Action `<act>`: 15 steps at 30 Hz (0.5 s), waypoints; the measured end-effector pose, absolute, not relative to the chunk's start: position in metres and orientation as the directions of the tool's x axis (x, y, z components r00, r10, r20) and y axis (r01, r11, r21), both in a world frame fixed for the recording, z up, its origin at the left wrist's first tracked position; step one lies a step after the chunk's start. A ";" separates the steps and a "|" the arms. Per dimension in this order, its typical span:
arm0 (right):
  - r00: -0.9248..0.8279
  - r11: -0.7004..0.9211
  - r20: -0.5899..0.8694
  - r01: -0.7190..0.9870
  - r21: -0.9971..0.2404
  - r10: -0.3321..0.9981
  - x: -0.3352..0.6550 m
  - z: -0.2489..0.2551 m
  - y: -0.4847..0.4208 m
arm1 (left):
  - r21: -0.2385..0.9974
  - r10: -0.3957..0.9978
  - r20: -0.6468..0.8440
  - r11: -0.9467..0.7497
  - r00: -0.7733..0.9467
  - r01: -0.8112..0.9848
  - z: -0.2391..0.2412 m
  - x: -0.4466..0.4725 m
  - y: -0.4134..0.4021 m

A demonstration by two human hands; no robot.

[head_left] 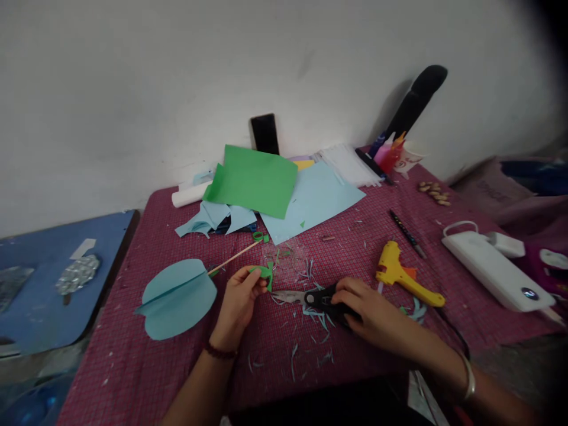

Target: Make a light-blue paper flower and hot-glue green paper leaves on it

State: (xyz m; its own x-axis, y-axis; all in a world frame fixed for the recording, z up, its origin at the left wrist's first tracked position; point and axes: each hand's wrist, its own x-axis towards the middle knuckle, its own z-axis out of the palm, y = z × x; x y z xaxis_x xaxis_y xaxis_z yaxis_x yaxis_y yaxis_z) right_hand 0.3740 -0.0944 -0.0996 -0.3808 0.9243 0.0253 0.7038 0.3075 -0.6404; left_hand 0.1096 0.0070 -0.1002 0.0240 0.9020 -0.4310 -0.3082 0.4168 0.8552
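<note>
My left hand (pixel 239 299) pinches a small piece of green paper (pixel 267 273) between thumb and fingers. Wrapped round the black handles of a pair of scissors (pixel 313 297) is my right hand (pixel 359 305); the blades point left and end close to the green piece. To the left of my left hand lies a light blue paper leaf shape (pixel 177 302), creased along its middle, with a thin wooden stick (pixel 235 257) running out of it. Blue and green paper clippings (pixel 306 269) are scattered around the scissors.
A yellow glue gun (pixel 399 275) and a black patterned pen (pixel 407 234) lie on the right, beside a white power bank (pixel 497 269). Green sheet (pixel 257 180) and blue sheet (pixel 319 198) lie at the back. A phone (pixel 265 134) leans on the wall. Peanuts (pixel 435 193) sit back right.
</note>
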 end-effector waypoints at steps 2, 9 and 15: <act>-0.374 0.311 0.033 0.713 -0.628 0.927 0.375 -0.099 -0.095 | 0.859 0.907 -0.421 0.401 0.008 -0.317 -0.099 0.109 0.007; -0.287 0.275 0.075 0.764 -0.583 0.955 0.381 -0.105 -0.087 | 0.873 0.939 -0.332 0.267 -0.096 -0.408 -0.085 0.094 0.010; -0.317 0.271 0.036 0.740 -0.616 0.948 0.387 -0.085 -0.097 | 0.865 0.938 -0.338 0.277 -0.078 -0.417 -0.083 0.093 0.011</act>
State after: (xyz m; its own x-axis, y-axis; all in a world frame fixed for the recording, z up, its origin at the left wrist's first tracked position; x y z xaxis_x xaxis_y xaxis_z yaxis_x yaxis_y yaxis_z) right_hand 0.3873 -0.0969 -0.0847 -0.3174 0.9476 0.0358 0.7398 0.2710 -0.6158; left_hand 0.0934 0.0106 -0.0832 -0.0785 0.9377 -0.3384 -0.4171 0.2775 0.8655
